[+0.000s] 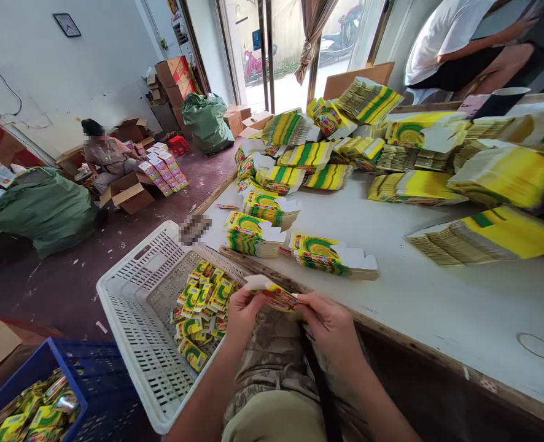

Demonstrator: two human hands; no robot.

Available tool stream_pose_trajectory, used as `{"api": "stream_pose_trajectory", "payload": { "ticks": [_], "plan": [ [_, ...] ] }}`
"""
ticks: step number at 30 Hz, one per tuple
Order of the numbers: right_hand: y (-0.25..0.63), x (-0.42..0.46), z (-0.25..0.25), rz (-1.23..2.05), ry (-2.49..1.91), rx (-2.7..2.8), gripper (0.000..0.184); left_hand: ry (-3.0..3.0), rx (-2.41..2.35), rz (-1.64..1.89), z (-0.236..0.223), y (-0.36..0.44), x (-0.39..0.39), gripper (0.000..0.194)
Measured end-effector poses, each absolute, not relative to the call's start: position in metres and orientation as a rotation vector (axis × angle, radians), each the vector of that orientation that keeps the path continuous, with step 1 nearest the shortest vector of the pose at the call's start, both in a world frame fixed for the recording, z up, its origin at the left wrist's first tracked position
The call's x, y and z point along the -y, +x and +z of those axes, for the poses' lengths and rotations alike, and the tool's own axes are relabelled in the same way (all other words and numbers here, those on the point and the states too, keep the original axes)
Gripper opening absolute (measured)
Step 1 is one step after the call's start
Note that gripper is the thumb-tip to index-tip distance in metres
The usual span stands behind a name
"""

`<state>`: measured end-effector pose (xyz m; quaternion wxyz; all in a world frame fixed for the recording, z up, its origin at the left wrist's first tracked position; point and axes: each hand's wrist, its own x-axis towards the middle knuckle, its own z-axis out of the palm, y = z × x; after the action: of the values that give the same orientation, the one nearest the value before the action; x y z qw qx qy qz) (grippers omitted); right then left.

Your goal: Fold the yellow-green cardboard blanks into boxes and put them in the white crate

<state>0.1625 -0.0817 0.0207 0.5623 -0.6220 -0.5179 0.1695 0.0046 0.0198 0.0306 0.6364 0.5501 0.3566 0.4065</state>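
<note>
Between my two hands, above my lap, is a small yellow and red printed carton point(279, 298) with white flaps at its left end. My left hand point(244, 310) pinches that flap end. The fingers of my right hand point(325, 316) are closed on the carton's other end. Just left of my left hand, a white plastic crate point(131, 325) holds many small folded yellow-green boxes point(205, 294). Stacks of flat yellow-green cartons point(253, 233) lie on the white table point(392, 301) ahead, with another flat stack point(330, 252) close by.
More carton bundles point(506, 178) crowd the table's far side. A blue crate point(92, 380) of yellow packets stands at lower left. Green sacks point(55, 209) and cardboard boxes point(131, 190) sit on the floor near a seated person point(108, 156). Another person point(456, 43) sits beyond the table.
</note>
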Motion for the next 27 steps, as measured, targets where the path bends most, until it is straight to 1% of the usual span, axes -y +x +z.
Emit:
{"api": "stream_pose_trajectory", "payload": {
  "ticks": [1,4,6,7,8,10,11,12,13,14,15,18,20,23,25,27],
  "plan": [
    [0.168,0.084,0.024,0.300,-1.497,1.258,0.019,1.330,-0.768,0.891,0.038,-0.002,-0.023,0.045],
    [0.177,0.090,0.033,0.032,-1.560,1.452,0.020,1.611,-0.642,0.822,0.058,-0.019,-0.032,0.075],
    [0.172,0.093,0.039,-0.069,-1.514,1.605,0.021,1.891,-0.675,0.647,0.063,-0.023,-0.033,0.092],
    [0.167,0.094,0.040,-0.111,-1.463,1.652,0.022,1.999,-0.683,0.544,0.063,-0.021,-0.032,0.096],
    [0.161,0.094,0.041,-0.123,-1.423,1.684,0.022,2.078,-0.679,0.446,0.062,-0.018,-0.030,0.093],
    [0.151,0.094,0.040,-0.106,-1.398,1.619,0.022,2.151,-0.667,0.330,0.055,-0.009,-0.022,0.072],
    [0.147,0.094,0.039,-0.060,-1.407,1.517,0.030,2.168,-0.674,0.314,0.051,-0.005,-0.017,0.061],
    [0.144,0.095,0.038,0.016,-1.418,1.379,0.043,2.183,-0.693,0.319,0.046,-0.002,-0.012,0.054],
    [0.142,0.095,0.037,0.136,-1.416,1.229,0.055,2.200,-0.716,0.342,0.043,0.000,-0.008,0.052],
    [0.140,0.095,0.035,0.296,-1.391,1.089,0.063,2.220,-0.725,0.365,0.039,0.001,-0.004,0.055],
    [0.138,0.094,0.034,0.485,-1.341,0.972,0.065,2.240,-0.709,0.382,0.036,0.001,-0.001,0.059],
    [0.133,0.089,0.028,1.029,-1.106,0.770,0.061,2.311,-0.592,0.441,0.031,0.000,0.004,0.073],
    [0.131,0.085,0.023,1.206,-1.000,0.714,0.062,2.358,-0.529,0.499,0.029,-0.001,0.004,0.074],
    [0.131,0.080,0.014,1.229,-0.993,0.685,0.070,2.368,-0.490,0.521,0.027,-0.002,0.003,0.058],
    [0.132,0.080,0.011,1.165,-1.034,0.709,0.077,2.326,-0.521,0.436,0.027,-0.001,0.001,0.049],
    [0.133,0.083,0.010,1.050,-1.110,0.830,0.077,2.263,-0.600,0.341,0.025,0.001,0.000,0.049]
  ]
}}
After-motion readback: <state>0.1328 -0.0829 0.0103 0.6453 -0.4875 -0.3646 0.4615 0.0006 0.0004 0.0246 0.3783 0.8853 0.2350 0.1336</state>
